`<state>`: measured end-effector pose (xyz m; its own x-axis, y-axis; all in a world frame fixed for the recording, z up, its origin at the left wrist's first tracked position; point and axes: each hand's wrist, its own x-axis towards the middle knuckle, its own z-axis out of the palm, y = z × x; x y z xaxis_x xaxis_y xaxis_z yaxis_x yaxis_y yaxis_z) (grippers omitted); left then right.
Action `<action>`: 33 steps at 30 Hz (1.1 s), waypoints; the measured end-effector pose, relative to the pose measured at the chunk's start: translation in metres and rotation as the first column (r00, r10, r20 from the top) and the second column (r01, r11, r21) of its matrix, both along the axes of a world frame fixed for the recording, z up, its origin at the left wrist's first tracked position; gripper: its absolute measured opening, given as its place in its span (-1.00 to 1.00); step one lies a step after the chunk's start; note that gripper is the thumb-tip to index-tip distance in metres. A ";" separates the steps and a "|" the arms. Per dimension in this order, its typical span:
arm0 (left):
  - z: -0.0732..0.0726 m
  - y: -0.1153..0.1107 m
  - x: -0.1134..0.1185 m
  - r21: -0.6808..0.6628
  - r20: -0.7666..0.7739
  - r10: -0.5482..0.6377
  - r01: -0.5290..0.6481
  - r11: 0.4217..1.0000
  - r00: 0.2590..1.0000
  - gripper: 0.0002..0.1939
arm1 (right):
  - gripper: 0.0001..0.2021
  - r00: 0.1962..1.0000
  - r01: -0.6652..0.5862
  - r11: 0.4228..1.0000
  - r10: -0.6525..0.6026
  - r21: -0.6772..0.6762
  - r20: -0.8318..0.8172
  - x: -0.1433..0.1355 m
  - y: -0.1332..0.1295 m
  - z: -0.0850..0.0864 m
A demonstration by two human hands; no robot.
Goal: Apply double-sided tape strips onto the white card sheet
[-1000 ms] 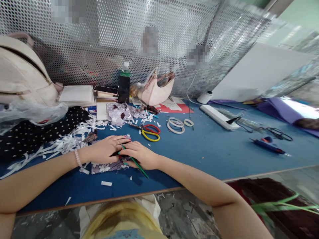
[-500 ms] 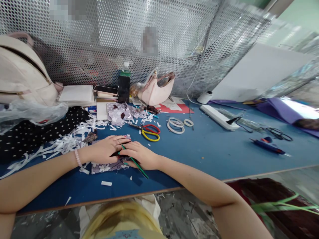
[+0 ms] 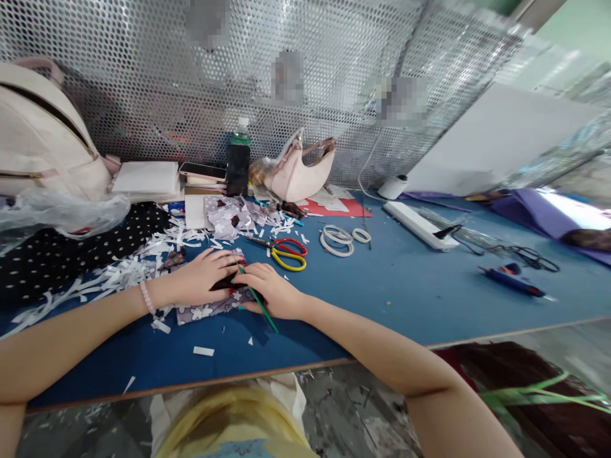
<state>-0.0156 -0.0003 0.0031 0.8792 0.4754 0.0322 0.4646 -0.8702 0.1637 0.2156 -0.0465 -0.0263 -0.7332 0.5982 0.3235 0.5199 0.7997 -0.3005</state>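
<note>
A grey-purple floral cloth piece (image 3: 203,312), with white flowers on it, lies on the blue table near its front edge. My left hand (image 3: 203,277) rests flat on it, fingers stretched out and thumb apart, pressing it down. Something dark shows between that thumb and the fingers. My right hand (image 3: 272,289) is closed around a thin green stick-like tool (image 3: 266,310), slanting down towards me. The tool's upper end is near my left fingertips, over the cloth; its exact kind is unclear. Red-and-yellow-handled scissors (image 3: 289,253) lie just beyond my hands.
White paper strips (image 3: 128,270) and cloth scraps (image 3: 233,219) spread behind and left of my hands. White rings (image 3: 337,240), a white power strip (image 3: 420,226) and a blue tool (image 3: 513,282) lie to the right. A bottle (image 3: 237,165) and pink bag (image 3: 303,168) stand at the back.
The green tool and my right hand have shifted slightly up and left. My left hand has moved a little up, with its fingers spread more. The cloth has tilted slightly.
</note>
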 end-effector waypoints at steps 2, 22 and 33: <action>-0.004 0.004 -0.002 0.030 0.036 0.024 -0.025 0.999 0.999 -0.49 | -0.64 0.999 0.031 0.999 -0.031 0.007 -0.025 0.002 0.003 -0.002; 0.021 0.040 -0.018 -0.627 0.507 0.577 -0.186 0.757 0.640 -0.33 | -0.67 0.856 0.304 0.951 -0.247 0.056 -0.455 0.008 0.012 -0.002; 0.040 0.026 -0.013 -0.723 0.492 0.635 -0.127 0.679 0.596 -0.34 | -0.71 0.766 0.204 0.913 -0.373 -0.352 -0.524 0.005 0.001 0.008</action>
<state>-0.0289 0.0258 0.0428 0.4379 0.8930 0.1042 0.2581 -0.2359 0.9369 0.2202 -0.0456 -0.0178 -0.2422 0.8726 0.4241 0.3778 0.4874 -0.7872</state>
